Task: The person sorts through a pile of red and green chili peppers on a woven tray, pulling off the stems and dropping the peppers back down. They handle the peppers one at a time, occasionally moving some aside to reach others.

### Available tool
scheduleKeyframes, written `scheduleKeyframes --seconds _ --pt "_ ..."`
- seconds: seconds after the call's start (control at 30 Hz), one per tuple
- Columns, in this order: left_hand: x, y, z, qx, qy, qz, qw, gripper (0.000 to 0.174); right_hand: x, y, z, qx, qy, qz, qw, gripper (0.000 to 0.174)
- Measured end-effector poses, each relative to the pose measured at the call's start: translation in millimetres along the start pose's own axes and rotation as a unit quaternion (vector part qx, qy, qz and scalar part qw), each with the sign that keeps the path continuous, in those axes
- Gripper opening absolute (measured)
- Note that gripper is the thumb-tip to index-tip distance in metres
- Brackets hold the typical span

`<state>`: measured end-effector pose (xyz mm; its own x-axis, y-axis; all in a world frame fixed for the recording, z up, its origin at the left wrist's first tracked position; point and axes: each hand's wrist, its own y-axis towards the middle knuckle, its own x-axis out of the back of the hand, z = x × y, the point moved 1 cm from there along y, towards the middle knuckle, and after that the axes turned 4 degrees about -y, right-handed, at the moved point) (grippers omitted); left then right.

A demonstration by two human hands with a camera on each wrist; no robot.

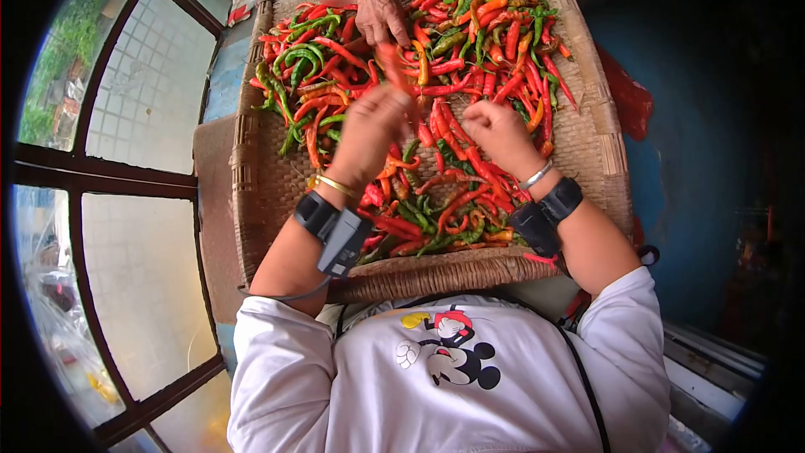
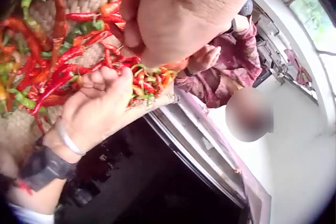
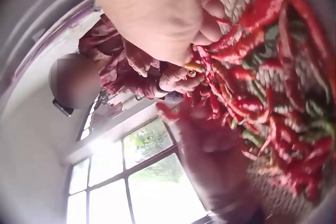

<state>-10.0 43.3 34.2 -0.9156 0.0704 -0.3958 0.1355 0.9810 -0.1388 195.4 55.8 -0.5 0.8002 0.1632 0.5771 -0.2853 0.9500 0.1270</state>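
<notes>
My left hand (image 1: 369, 130) is raised over the front of the pepper heap. Its fingers hold a red chili pepper (image 1: 392, 63), blurred by motion, which points away from me. In the right wrist view the same hand (image 3: 210, 150) is also blurred, with a red tip (image 3: 167, 111) showing at its fingers. My right hand (image 1: 503, 134) hovers over the right part of the heap. Its fingers are loosely curled, and in the left wrist view the right hand (image 2: 97, 98) shows no pepper in it. Red and green chili peppers (image 1: 444, 201) lie beneath both hands.
A large woven tray (image 1: 616, 176) bears the peppers in loose piles. Across from me, another person's hand (image 1: 381, 13) reaches down over the left pile. Windows (image 1: 151, 75) line the left side. A red bag (image 1: 629, 96) lies beyond the tray's right edge.
</notes>
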Motion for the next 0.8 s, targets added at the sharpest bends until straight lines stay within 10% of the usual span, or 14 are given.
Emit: scheduleKeyframes --seconds 0.17,0.37,0.63,0.8 --pt "23 4 -5 -0.05 -0.234 -0.21 0.948 0.025 -5 -5 10 0.028 -0.327 0.077 0.941 0.022" --pt "-6 -13 35 0.154 -0.031 -0.026 0.987 0.021 -12 0 7 0.001 -0.371 0.076 0.925 0.022" --pt "-14 -21 48 0.201 0.049 0.044 0.977 0.023 -3 1 12 -0.064 -0.205 0.007 0.977 0.014" --pt "-14 -19 40 0.195 0.02 0.047 0.979 0.027 0 -8 42 0.129 -0.191 -0.06 0.971 0.011"
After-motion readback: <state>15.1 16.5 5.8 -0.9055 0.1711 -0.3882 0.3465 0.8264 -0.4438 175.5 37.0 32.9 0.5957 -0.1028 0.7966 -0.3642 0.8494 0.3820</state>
